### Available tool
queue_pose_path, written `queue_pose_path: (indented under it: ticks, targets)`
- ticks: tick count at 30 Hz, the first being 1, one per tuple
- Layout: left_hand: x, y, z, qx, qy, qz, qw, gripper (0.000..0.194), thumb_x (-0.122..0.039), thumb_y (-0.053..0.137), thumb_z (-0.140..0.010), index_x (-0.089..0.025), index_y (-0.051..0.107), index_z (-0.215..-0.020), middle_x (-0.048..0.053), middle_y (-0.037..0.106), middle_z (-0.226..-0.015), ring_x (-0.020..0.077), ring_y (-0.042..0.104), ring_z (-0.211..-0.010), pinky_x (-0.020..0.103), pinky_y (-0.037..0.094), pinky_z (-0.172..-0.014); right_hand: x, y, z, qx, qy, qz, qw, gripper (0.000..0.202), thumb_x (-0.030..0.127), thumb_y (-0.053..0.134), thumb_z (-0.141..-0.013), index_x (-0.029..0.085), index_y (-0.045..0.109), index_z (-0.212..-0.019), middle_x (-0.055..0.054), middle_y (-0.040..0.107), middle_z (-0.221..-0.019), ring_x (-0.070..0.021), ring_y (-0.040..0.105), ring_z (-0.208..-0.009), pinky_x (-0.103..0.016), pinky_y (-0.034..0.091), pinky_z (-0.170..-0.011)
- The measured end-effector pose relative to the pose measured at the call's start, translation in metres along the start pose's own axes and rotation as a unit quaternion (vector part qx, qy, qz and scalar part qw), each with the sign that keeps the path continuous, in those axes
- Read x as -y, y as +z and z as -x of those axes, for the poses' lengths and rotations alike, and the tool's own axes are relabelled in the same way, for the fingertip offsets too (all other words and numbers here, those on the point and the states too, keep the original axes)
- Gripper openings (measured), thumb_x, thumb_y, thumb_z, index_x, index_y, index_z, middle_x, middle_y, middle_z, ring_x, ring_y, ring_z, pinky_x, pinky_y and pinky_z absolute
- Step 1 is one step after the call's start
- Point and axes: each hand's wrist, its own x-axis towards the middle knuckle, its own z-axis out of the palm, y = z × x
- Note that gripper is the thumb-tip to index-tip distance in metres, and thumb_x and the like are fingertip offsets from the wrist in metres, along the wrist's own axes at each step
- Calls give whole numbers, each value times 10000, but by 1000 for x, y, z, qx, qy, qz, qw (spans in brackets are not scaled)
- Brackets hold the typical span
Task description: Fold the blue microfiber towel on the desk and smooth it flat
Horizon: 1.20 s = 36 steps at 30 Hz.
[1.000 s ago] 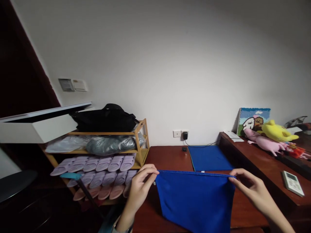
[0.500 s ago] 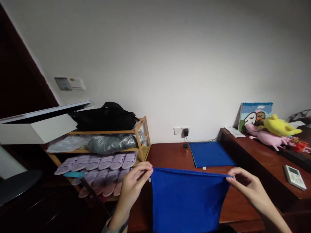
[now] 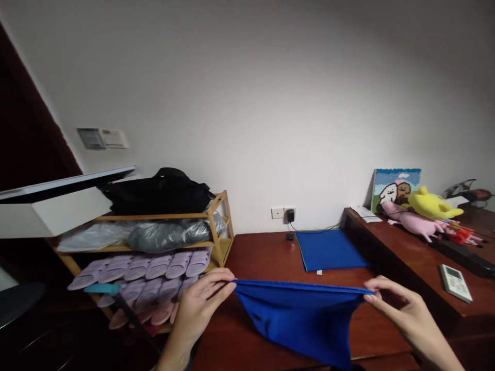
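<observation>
A blue cloth [image 3: 301,319] hangs by its top edge between my two hands, over the reddish-brown table [image 3: 259,257]. My left hand [image 3: 203,304] pinches its upper left corner between thumb and fingers. At the upper right corner, my right hand [image 3: 400,306] grips it the same way. The top edge is pulled straight, while the lower part sags and billows. Behind it, a folded blue cloth [image 3: 330,250] lies flat on the table near the wall, with a small white tag at its front edge.
On the left, a wooden rack [image 3: 218,232] holds a black bag [image 3: 162,190] and several lilac slippers [image 3: 149,268]. To the right, a raised brown surface carries a white remote [image 3: 456,283] and plush toys [image 3: 433,203]. A black plug [image 3: 290,215] sits in the wall socket.
The held cloth's lower part has swung up and away from me, so less of it hangs straight down. Both hands keep their pinch. The view has shifted slightly.
</observation>
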Motion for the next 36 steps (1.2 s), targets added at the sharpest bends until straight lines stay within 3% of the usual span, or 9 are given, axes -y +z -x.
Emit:
queue_pose_path:
  ticks: [10,14,18,22,25,29,31,33,36]
  targets:
    - [-19,-2,8,67,-58,-6,996,239,-430,829,-775,-220,784,-880,67,756,-994,232,737,-952,286,614,-856,12,-6,11,-13,8,-10,1000,334,516,847,-671,211,745,-761,-40,691,-728,-167,619,-625,-229,551,-579]
    - [-42,-4,24,185,-57,7,981,188,-415,732,-876,-239,795,-853,76,752,-994,238,718,-956,276,603,-799,11,-11,19,-56,14,-46,997,361,498,863,-658,231,627,-715,-22,680,-739,-159,624,-618,-216,534,-531]
    - [-54,7,41,281,-67,-24,957,234,-418,642,-941,-288,831,-891,75,751,-1100,232,697,-1005,288,573,-868,-2,-10,15,-93,49,-68,992,406,524,841,-686,241,561,-765,-50,733,-888,-129,591,-509,-207,443,-386]
    - [-41,28,50,337,-107,-15,935,246,-448,630,-943,-320,838,-973,66,738,-1067,213,690,-958,295,558,-880,-27,17,-26,-137,-1,-40,990,372,556,755,-762,240,559,-780,-88,737,-1017,-214,720,-796,-289,591,-667]
    - [-4,37,55,321,-149,26,935,267,-484,677,-899,-297,835,-1004,74,734,-1039,226,693,-953,307,563,-861,-43,75,-78,-105,-58,34,992,294,525,657,-826,242,581,-801,-94,743,-1025,-228,712,-882,-352,579,-827]
    - [90,31,75,200,-211,16,957,377,-563,751,-782,-253,841,-976,89,769,-1045,275,710,-999,366,555,-929,-54,192,-119,36,-108,71,991,207,359,466,-913,226,625,-902,-109,739,-1015,-230,697,-961,-405,547,-932]
    - [146,21,94,140,-280,11,950,518,-639,784,-668,-224,841,-973,113,790,-1053,325,728,-986,408,586,-881,-58,249,-109,91,-120,66,986,181,268,485,-879,223,659,-900,-113,731,-1132,-222,684,-1095,-387,527,-993]
    - [195,9,115,101,-340,-7,935,618,-696,803,-552,-208,842,-928,133,807,-1034,374,728,-1026,443,596,-890,-70,291,-77,145,-126,66,979,166,212,545,-831,226,694,-903,-106,699,-1267,-221,673,-1164,-370,534,-998]
    - [242,-12,142,60,-348,-48,934,629,-723,795,-510,-211,842,-871,140,816,-998,393,729,-1046,461,588,-927,-107,314,-7,229,-113,96,962,264,182,497,-880,230,718,-1017,-103,620,-1423,-223,640,-1248,-384,526,-1036]
